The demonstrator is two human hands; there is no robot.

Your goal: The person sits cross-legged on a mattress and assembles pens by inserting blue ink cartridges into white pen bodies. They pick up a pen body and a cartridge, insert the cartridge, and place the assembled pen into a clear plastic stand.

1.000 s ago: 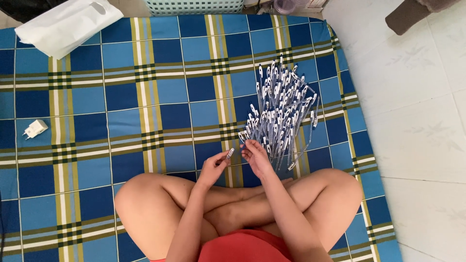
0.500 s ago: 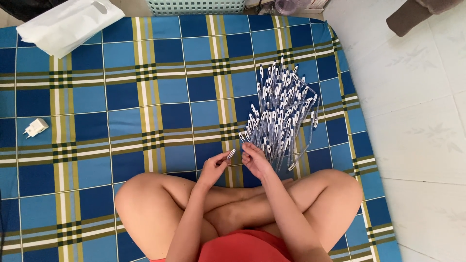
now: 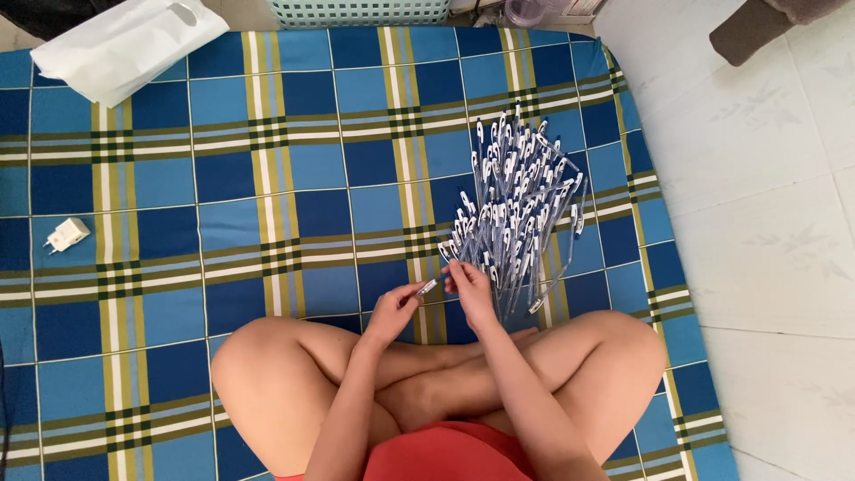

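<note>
One pen (image 3: pixel 429 287) sits between both hands, just at 6 o'clock of the big pen pile (image 3: pixel 517 209). The left hand (image 3: pixel 392 310) pinches one end, and the right hand (image 3: pixel 469 289) pinches the other. The pens in the pile are too many and too crossed to count. The pile lies on a blue checked mat (image 3: pixel 223 178). One white charger (image 3: pixel 67 235) lies at 9 o'clock. One white bag (image 3: pixel 125 40) lies at 11 o'clock, cut off at the top edge.

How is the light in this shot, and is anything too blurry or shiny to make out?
Head view: soft, even daylight, only faint shadows under the legs; the checked mat is sharp; mild glare on the pale floor tiles; the pile of pens is crisp as a heap, single pens too small to tell; the pen between left hand and right hand is slightly soft.
</note>
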